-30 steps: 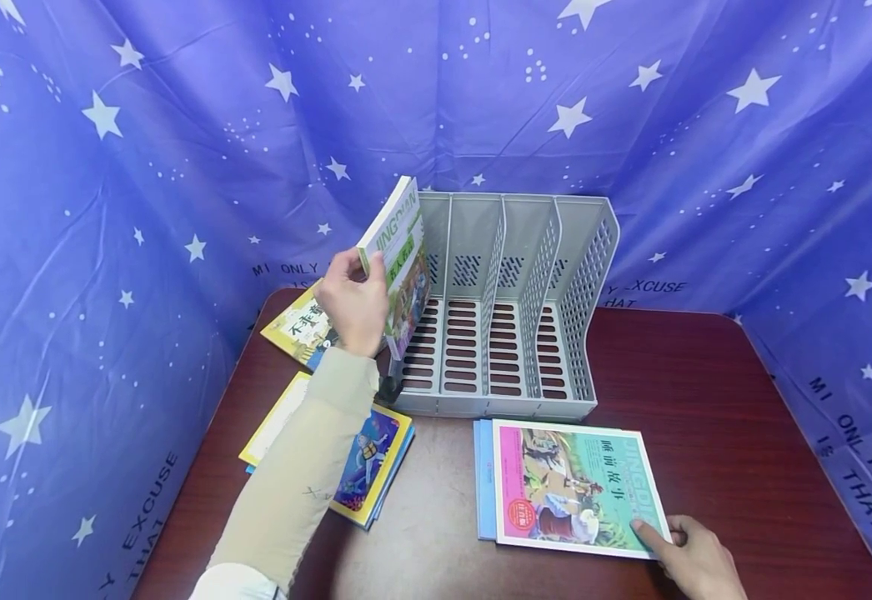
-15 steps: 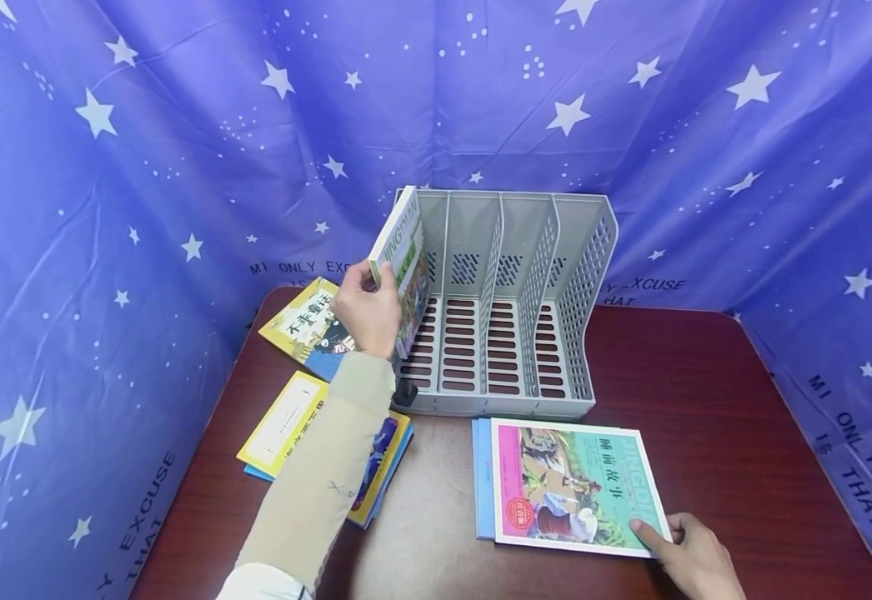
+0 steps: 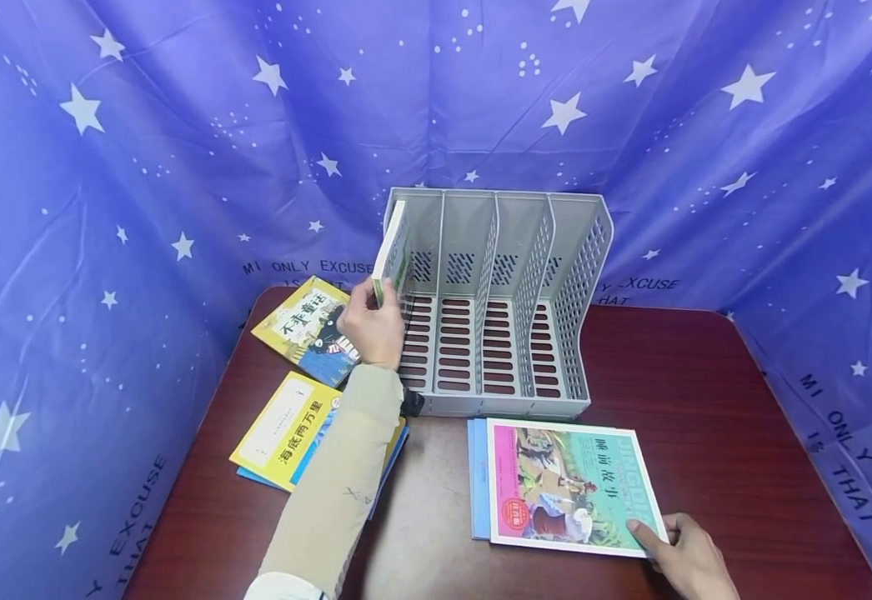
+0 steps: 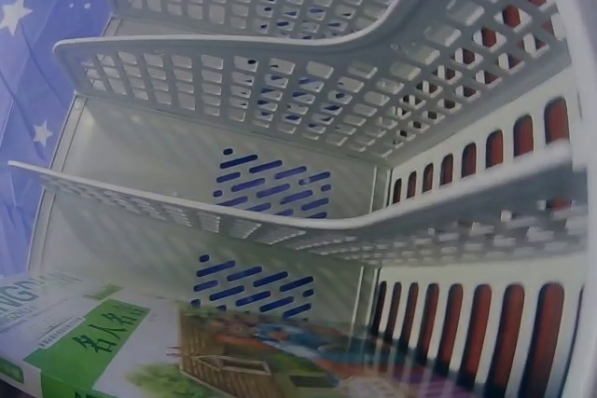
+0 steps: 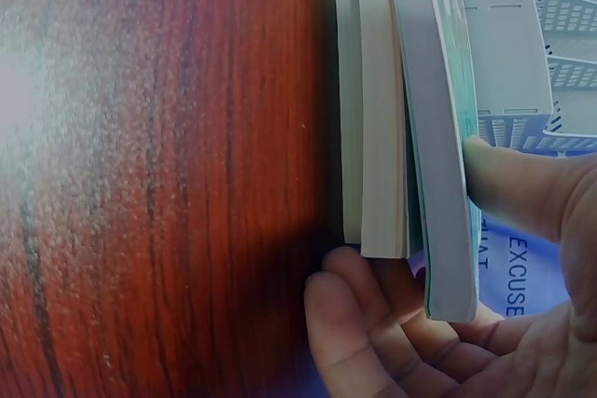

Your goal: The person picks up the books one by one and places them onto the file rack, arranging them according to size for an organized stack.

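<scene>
My left hand (image 3: 374, 325) grips an upright book (image 3: 393, 250) by its near edge. That book stands inside the leftmost slot of a grey file rack (image 3: 511, 407); the left wrist view shows its green title band (image 4: 98, 340) beside the perforated divider. My right hand (image 3: 687, 558) pinches the near right corner of a picture-covered book (image 3: 571, 492), the top one of a small stack in front of the rack. The right wrist view has the thumb (image 5: 522, 184) on the cover and the curled fingers below, by the lower books (image 5: 381, 137).
A yellow-and-blue book (image 3: 308, 329) lies left of the rack. Nearer, a stack topped by yellow-bordered books (image 3: 278, 433) is partly covered by the left sleeve (image 3: 338, 492). A starry blue curtain (image 3: 436, 100) surrounds the dark red table (image 3: 706, 400).
My left hand has moved slightly right and down, bringing its book from above the rack's left side into the leftmost slot, now more upright. The right hand keeps its hold.
</scene>
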`<state>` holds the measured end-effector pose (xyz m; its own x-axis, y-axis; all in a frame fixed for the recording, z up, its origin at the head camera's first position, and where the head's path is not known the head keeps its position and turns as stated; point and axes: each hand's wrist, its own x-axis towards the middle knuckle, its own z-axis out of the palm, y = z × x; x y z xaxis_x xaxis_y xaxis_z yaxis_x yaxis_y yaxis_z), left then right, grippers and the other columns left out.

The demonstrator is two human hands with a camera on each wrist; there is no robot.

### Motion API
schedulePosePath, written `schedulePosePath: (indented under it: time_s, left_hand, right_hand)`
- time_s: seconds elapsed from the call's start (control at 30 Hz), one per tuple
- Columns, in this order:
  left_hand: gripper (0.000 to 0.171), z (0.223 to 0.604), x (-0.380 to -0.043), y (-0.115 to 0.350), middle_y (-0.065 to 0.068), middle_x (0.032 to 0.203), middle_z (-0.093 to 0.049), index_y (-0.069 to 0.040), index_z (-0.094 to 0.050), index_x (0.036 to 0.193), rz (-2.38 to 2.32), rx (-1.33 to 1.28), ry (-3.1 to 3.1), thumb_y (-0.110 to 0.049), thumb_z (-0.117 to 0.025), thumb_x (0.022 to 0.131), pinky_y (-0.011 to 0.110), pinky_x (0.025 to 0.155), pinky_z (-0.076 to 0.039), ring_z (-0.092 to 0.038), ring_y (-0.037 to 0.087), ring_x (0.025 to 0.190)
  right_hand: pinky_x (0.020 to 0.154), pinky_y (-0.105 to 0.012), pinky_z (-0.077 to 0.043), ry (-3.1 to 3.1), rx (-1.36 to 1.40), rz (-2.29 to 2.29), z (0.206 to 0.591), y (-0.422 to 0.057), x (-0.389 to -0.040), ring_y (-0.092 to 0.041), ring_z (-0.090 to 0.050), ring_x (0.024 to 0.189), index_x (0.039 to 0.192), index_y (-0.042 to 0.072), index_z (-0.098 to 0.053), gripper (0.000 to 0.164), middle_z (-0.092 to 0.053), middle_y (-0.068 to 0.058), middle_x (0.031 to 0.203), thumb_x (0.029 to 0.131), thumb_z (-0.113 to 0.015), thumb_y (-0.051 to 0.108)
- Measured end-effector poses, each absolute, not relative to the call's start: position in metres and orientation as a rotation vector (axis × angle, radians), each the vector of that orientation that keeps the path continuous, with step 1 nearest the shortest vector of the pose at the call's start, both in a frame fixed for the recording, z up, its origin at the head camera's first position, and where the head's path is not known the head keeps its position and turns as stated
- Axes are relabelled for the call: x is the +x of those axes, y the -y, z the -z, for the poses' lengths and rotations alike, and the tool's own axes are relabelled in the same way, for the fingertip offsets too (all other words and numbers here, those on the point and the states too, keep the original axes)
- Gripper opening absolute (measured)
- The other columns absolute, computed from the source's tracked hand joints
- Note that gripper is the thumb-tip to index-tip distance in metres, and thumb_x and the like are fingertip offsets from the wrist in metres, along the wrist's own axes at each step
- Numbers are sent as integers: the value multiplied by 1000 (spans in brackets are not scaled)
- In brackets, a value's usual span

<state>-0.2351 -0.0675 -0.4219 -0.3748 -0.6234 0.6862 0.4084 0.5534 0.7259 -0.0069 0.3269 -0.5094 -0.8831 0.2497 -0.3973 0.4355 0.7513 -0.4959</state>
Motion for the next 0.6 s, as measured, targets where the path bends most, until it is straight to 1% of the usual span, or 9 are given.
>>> schedulePosePath:
  time_s: [0.23,0.43,0.6]
  left_hand:
    - [9,433,-235,65,14,71,-69,1,-69,81,1108,206,1610,-6,-74,78,34,56,-55,-66,24,60]
    - [10,437,-236,67,14,75,-70,0,-68,82,1060,177,1638,-8,-74,80,35,59,-56,-67,25,64]
    - [11,440,-235,68,14,80,-71,0,-67,85,1047,167,1668,-9,-73,81,34,63,-57,-68,25,68]
  right_hand:
    - [60,-28,-43,-2627,533,870,509,-324,-8,-13,-59,61,102,-12,-50,63,-62,-2,72,86,-67,46]
    - [57,-27,-45,-2604,537,900,508,-325,-9,-14,-59,64,104,-15,-48,61,-61,-6,75,88,-65,41]
    - [63,-29,-42,-2622,518,884,505,-329,-8,-16,-55,72,107,-15,-48,63,-63,-9,82,89,-64,43]
